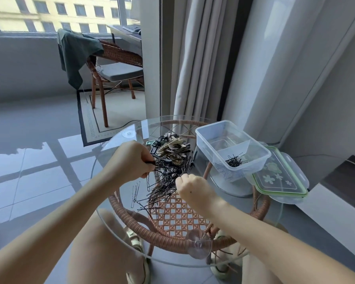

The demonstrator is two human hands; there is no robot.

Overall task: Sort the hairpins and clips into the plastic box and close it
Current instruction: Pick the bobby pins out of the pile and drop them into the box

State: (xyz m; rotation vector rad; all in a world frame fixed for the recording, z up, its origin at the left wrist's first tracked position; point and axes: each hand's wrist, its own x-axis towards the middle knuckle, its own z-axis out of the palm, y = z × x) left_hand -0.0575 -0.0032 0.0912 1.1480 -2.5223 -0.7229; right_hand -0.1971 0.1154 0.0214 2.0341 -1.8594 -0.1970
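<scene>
Two hands are engaged at frame centre: a bundle of black hairpins (168, 171) is pinched in the left hand (129, 160) for gathering, the right hand (191, 187) is curled (contents indeterminable), beside the open plastic box (232, 146).

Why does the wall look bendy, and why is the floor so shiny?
Head view: the wide lens curves straight lines near the edges, like the wall trim; daylight from the window mirrors off the glossy floor; the glass table also catches glare; the pins stay fairly sharp.
</scene>
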